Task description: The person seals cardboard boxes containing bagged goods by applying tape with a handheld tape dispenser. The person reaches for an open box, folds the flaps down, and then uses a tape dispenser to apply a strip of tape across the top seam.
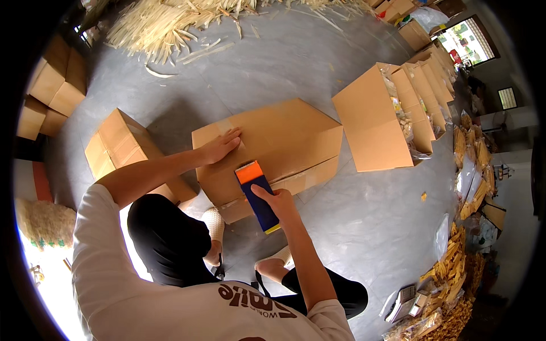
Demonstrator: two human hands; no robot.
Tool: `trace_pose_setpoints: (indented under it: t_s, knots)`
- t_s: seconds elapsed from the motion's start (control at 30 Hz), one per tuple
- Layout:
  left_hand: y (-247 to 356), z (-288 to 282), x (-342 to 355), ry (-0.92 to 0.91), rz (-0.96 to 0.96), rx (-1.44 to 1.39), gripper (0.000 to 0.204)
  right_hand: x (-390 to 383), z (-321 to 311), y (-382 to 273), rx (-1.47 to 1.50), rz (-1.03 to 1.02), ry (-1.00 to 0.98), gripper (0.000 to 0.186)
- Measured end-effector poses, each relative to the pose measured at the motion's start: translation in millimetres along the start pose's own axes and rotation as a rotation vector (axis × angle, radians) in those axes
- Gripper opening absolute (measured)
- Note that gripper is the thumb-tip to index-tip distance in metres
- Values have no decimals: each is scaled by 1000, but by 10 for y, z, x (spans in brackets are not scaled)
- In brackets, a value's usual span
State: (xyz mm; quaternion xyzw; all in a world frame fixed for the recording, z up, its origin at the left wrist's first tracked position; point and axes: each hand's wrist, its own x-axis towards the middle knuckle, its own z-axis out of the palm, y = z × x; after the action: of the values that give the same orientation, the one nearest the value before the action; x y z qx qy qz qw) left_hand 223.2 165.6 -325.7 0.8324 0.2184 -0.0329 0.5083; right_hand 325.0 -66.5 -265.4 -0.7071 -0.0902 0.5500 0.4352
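A closed brown cardboard box (273, 131) lies on the floor in front of me, with tape along its edges. My left hand (220, 145) rests flat on its top, fingers stretched out and holding nothing. In my right hand (277, 206) is a flat, oblong dark blue block with an orange end (261, 206); its near end shows a yellow edge. I cannot make out its kind. My thumb lies along its upper face and the other fingers are hidden beneath it. The orange end is over the near part of the box, and I cannot tell whether it touches the cardboard.
Another taped carton (122, 145) stands left of the box. To the right, a row of open cartons (375, 122) holds bagged goods. Pale dried strips (182, 23) lie across the far floor. Yellowish dried pieces (449, 273) and bags are heaped at right. Stacked cartons (60, 79) stand far left.
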Motion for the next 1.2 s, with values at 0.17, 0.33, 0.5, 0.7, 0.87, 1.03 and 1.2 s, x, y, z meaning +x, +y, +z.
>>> trace_pose_setpoints:
  t_s: [0.17, 0.33, 0.5, 0.7, 0.87, 1.03, 1.2]
  knots:
    - [452, -277, -405, 330, -66, 227, 41, 19, 296, -511, 237, -183, -283, 37]
    - [285, -641, -67, 382, -252, 512, 45, -356, 156, -112, 159, -400, -178, 34]
    - [193, -924, 215, 339, -323, 577, 60, -574, -407, 1449, 0, -134, -26, 37]
    - [-90, -1037, 258, 321, -287, 536, 61, 518, -133, 1386, 47, 94, -39, 43]
    - [4, -1004, 386, 365, -346, 568, 58, 1298, 397, 568, -193, 115, 35, 39]
    - [-93, -1147, 272, 314, -336, 528, 59, 1113, 607, 854, -1057, -347, 301, 42]
    - [-70, -978, 334, 327, -447, 422, 68, 853, 371, 1500, -602, -110, 176, 41]
